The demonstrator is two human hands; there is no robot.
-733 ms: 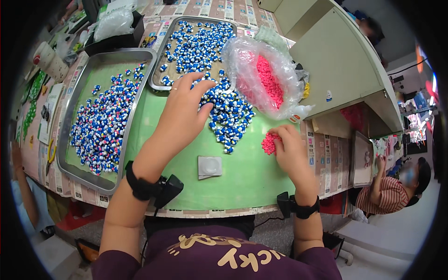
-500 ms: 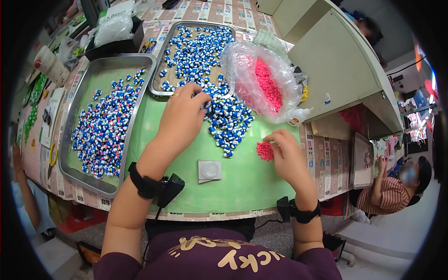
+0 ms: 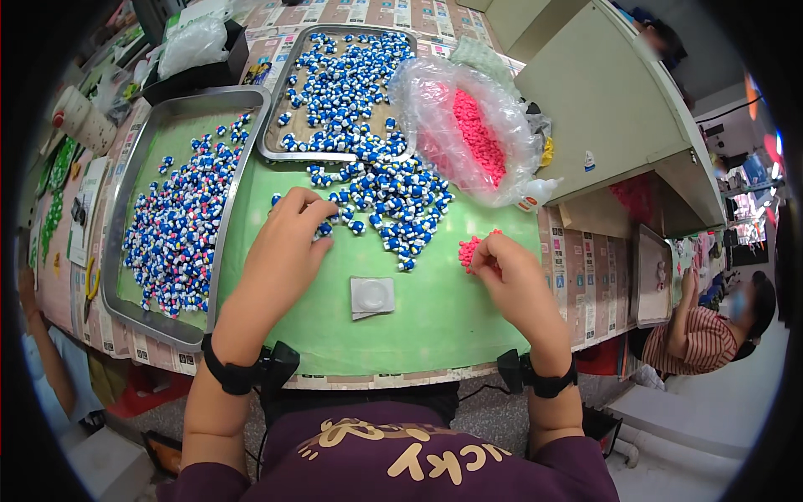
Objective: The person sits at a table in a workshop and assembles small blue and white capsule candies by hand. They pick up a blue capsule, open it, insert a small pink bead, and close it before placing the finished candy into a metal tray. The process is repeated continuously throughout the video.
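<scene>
My left hand (image 3: 290, 238) is curled low over the green mat, with a small blue-and-white figurine (image 3: 324, 228) between thumb and fingers. Another figurine (image 3: 276, 200) lies against the far side of that hand. To its right spreads a loose heap of the same figurines (image 3: 401, 205), spilling from the far tray. My right hand (image 3: 512, 272) is at a small pile of pink pieces (image 3: 467, 253), its fingertips pinched together; whatever they hold is too small to make out. A small grey square block with a round clear disc (image 3: 372, 296) lies between the hands.
At left stands a metal tray (image 3: 111, 276) of blue-and-white figurines with pink bits. A second metal tray (image 3: 269, 138) of figurines is at the back. Beside it sit a clear plastic bag (image 3: 418, 92) of pink pieces and a white squeeze bottle (image 3: 538, 191). A cabinet (image 3: 611, 100) borders the right.
My left hand has drawn back from the heap toward the near left, bringing a few figurines along. My right hand has shifted slightly and its fingers have closed at the pink pile.
</scene>
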